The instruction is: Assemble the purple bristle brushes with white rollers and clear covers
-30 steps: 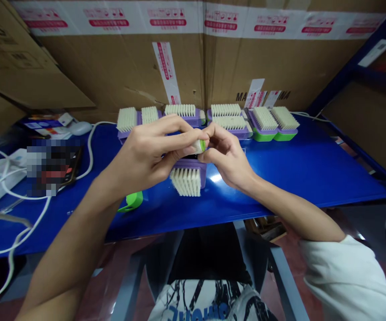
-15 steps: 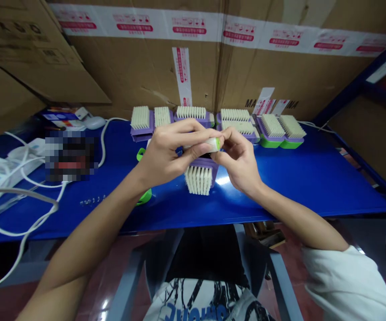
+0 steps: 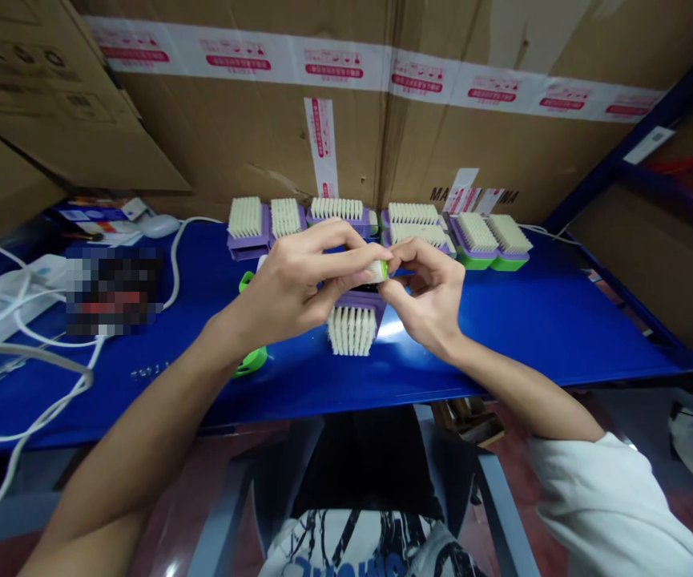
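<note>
In the middle of the head view, my left hand [image 3: 295,276] pinches a small white piece with a green end [image 3: 379,272]. What kind of thing it is, I cannot make out, since fingers cover much of it. The thumb and fingertips of my right hand [image 3: 427,292] close on the green end. Right below both hands, a purple block brush [image 3: 352,324] rests on the blue table with pale bristles towards me. Partly hidden behind my left forearm is a bright green plastic part [image 3: 253,361].
Several purple brushes with cream bristles [image 3: 415,216] line the back of the blue table [image 3: 538,336], some with green bases. White cables [image 3: 51,413] and a pixelated dark object [image 3: 114,292] lie at left, near tiny clear bits [image 3: 151,371]. Cardboard [image 3: 226,120] stands behind.
The view has shifted slightly. Both hands stay together at the small white-and-green piece, and more of its white part is now covered by my left fingers.
</note>
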Action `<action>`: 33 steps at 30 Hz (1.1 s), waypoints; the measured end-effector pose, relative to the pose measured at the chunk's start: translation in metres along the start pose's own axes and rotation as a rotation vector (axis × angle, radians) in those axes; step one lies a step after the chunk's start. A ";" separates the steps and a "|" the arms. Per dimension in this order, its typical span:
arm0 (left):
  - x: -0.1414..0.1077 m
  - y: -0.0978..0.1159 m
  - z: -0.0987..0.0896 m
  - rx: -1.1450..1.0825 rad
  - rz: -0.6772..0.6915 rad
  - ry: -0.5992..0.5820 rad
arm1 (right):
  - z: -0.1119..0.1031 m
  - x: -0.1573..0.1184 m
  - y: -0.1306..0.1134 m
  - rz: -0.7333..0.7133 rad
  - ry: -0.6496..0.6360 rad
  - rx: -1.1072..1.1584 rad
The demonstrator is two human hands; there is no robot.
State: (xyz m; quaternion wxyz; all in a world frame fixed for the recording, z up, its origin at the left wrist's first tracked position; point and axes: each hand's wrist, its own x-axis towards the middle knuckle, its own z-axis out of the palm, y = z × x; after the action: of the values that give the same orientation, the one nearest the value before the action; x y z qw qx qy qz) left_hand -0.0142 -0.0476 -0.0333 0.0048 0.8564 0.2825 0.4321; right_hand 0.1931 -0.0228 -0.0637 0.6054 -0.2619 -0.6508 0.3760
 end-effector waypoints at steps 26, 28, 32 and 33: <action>-0.023 0.001 0.018 -0.280 -0.272 0.180 | -0.029 0.005 0.020 -0.136 -0.154 -0.088; -0.026 0.003 0.020 -0.283 -0.303 0.173 | -0.031 0.008 0.022 -0.106 -0.142 -0.093; -0.030 0.011 0.027 -0.254 -0.339 0.261 | -0.038 0.014 0.023 -0.151 -0.211 -0.078; -0.031 0.012 0.030 -0.240 -0.338 0.284 | -0.039 0.014 0.023 -0.175 -0.218 -0.076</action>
State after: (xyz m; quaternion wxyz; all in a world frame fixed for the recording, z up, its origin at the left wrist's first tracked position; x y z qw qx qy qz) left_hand -0.0006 -0.0659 -0.0716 0.1389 0.7208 0.3662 0.5718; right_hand 0.2269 0.0086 -0.0743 0.5513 -0.1846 -0.7468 0.3229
